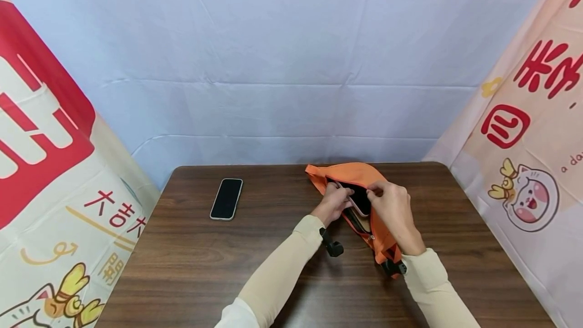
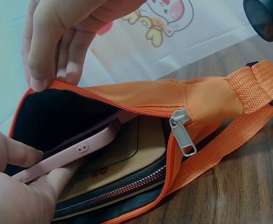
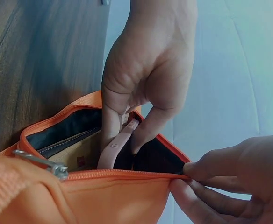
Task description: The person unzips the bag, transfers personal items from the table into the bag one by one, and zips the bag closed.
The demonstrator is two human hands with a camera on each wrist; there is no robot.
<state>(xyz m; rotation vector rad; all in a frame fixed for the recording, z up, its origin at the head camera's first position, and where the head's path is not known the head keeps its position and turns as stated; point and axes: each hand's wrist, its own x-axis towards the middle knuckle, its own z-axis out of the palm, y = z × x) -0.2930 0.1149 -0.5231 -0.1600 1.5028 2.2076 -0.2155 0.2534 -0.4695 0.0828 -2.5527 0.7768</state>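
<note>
An orange zippered waist bag (image 1: 357, 170) lies unzipped on the right side of the table. My left hand (image 1: 335, 201) reaches into its opening and pinches a phone (image 2: 82, 148) with a pink edge between thumb and fingers. The phone is tilted, partly inside the bag. With thumb and fingertips my right hand (image 1: 392, 205) grips the bag's rim and holds the mouth wide. Beside the phone, inside the bag, sits a tan wallet-like pouch (image 2: 150, 136) with a dark zipper. The bag's metal zipper pull (image 2: 183, 134) hangs at one end of the opening.
Another phone (image 1: 226, 199), dark-screened with a light edge, lies flat on the left part of the wooden table (image 1: 205, 262). The bag's orange strap (image 2: 211, 156) trails on the table. A pale cloth (image 1: 273, 65) hangs behind, with printed banners (image 1: 524, 130) at both sides.
</note>
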